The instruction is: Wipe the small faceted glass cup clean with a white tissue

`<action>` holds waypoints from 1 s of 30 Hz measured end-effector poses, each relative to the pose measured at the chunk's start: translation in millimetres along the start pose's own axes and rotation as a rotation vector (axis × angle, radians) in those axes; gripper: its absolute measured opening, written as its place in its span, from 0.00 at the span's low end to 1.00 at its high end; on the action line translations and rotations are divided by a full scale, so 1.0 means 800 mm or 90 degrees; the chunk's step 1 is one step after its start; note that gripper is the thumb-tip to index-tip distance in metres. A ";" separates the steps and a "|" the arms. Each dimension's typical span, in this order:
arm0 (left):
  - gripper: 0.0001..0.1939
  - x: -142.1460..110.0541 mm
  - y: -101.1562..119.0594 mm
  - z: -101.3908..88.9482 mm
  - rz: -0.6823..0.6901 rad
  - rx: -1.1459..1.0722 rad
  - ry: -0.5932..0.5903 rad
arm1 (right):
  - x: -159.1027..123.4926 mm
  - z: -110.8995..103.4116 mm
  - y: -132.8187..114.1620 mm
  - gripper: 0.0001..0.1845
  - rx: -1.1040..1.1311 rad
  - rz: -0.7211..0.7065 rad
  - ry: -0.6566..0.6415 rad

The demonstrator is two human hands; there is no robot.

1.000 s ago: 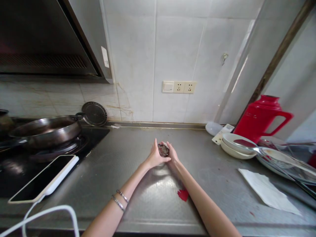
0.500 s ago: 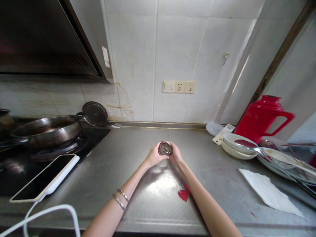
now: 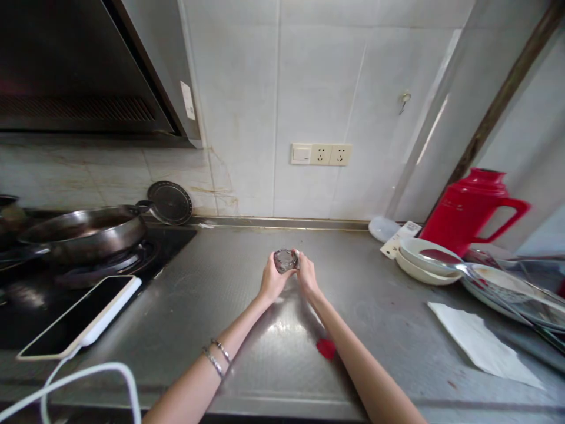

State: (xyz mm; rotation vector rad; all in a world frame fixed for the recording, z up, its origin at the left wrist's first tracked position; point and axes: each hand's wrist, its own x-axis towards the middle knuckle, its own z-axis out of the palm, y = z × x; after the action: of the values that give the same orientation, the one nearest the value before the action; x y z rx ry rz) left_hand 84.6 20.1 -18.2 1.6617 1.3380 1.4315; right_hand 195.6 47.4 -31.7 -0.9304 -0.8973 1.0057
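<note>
Both hands meet over the middle of the steel counter. My left hand and my right hand are closed around a small clear glass jar with dark contents, held just above the counter. The fingers wrap its sides from left and right, so its lower part is hidden. Two thin bracelets sit on my left wrist. A small red scrap lies on the counter under my right forearm.
At the left, a dark pan sits on the stove, with a phone on a white cable beside it. At the right stand a red jug, stacked white bowls, plates and a white napkin.
Both hands have lifted the jar a little and moved it away from me and slightly left. The jar has turned in my fingers.
</note>
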 end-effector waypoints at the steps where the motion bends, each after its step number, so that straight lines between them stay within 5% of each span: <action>1: 0.35 0.000 -0.002 0.001 -0.002 -0.015 0.001 | 0.001 0.001 -0.002 0.16 0.021 0.003 0.004; 6: 0.34 0.003 -0.008 0.003 0.012 -0.087 -0.042 | 0.012 -0.002 -0.011 0.16 0.176 0.114 0.037; 16: 0.39 -0.010 0.014 0.002 0.064 -0.079 -0.192 | 0.017 -0.020 -0.027 0.16 0.231 0.204 -0.015; 24: 0.35 -0.003 -0.001 0.003 0.045 -0.116 -0.166 | 0.016 -0.028 -0.046 0.21 0.229 0.223 -0.138; 30: 0.36 -0.003 -0.001 0.001 0.060 -0.101 -0.182 | 0.011 -0.015 -0.046 0.20 0.161 0.204 -0.091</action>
State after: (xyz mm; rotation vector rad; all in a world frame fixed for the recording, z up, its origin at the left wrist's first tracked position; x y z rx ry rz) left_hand 85.1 18.6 -20.1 1.7652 0.9755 1.2579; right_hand 219.0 44.1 -0.2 -0.8077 -0.7285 1.4405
